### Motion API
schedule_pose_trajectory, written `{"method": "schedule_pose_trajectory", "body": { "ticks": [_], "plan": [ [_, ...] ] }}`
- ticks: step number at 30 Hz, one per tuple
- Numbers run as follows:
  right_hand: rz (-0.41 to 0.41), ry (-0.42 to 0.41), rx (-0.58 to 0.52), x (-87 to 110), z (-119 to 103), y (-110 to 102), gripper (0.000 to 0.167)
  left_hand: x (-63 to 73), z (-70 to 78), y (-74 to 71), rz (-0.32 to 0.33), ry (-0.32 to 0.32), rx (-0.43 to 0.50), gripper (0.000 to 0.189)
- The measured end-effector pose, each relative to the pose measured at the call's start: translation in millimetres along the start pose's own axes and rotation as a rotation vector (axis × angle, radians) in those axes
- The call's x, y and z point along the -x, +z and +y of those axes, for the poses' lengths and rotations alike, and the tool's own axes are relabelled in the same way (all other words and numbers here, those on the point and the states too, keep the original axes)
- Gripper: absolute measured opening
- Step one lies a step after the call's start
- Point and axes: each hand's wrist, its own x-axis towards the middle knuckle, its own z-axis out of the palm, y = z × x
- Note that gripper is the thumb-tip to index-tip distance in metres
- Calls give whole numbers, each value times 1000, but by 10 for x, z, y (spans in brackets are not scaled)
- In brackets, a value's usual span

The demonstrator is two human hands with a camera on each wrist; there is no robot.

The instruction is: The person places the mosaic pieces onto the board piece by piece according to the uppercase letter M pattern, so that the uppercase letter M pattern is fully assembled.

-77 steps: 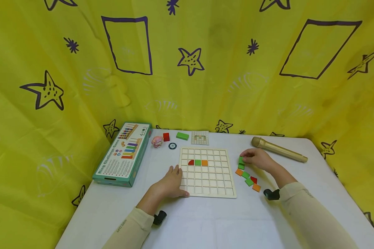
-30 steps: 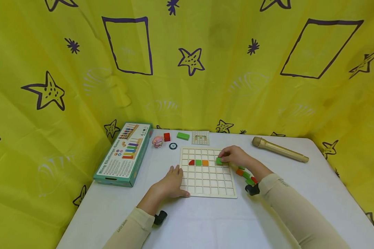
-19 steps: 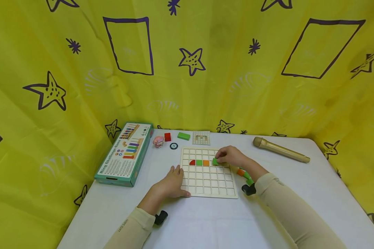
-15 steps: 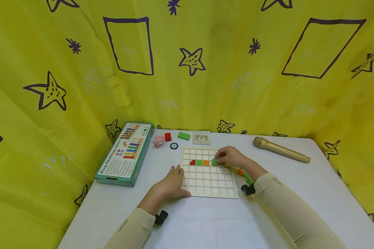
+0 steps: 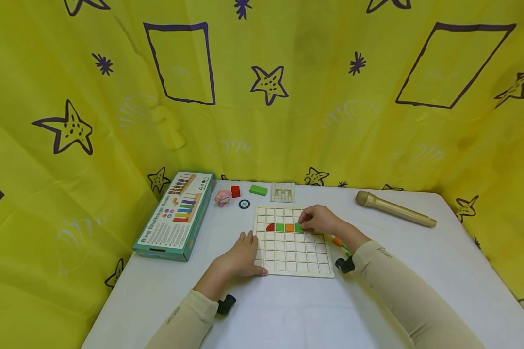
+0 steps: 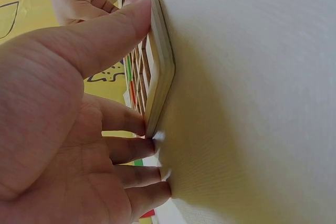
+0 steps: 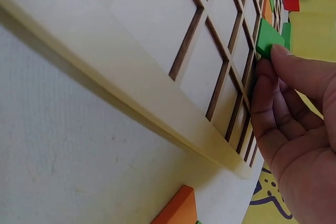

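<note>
A pale wooden grid board (image 5: 294, 259) lies on the white table. In one of its rows sit a red quarter-round tile (image 5: 270, 227), a green square tile (image 5: 280, 227) and an orange square tile (image 5: 289, 228). My right hand (image 5: 320, 220) pinches another green square tile (image 7: 269, 38) between thumb and fingers, directly right of the orange one. Whether it lies flat in its cell is hard to tell. My left hand (image 5: 237, 257) rests at the board's left front corner. Its thumb lies on the front edge, and its extended fingers touch the left side.
Loose tiles (image 5: 338, 242) lie right of the board, partly behind my right forearm. Behind it stand a patterned card (image 5: 283, 192), a green block (image 5: 258, 190), a red block (image 5: 236, 191), a round token (image 5: 244, 204) and a pink figure (image 5: 222, 198). A game box (image 5: 174, 218) and gold microphone (image 5: 395, 209) flank these.
My right hand picked a green tile from the loose pile, carried it left over the board, then slid it against the orange tile. My left hand stayed at the board's corner.
</note>
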Motion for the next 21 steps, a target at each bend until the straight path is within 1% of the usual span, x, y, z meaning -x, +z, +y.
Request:
{"method": "schedule_pose_trajectory", "body": {
  "ticks": [11,16,21],
  "plan": [
    [4,13,74,17,-92,26,7,6,-2,-13,6,7,6,106],
    [19,3,96,46,-134,42,5,-1,-10,2,6,0,14,106],
    [31,-15,104,49,-118,65,4,3,-7,1,3,0,16,106]
  ]
}}
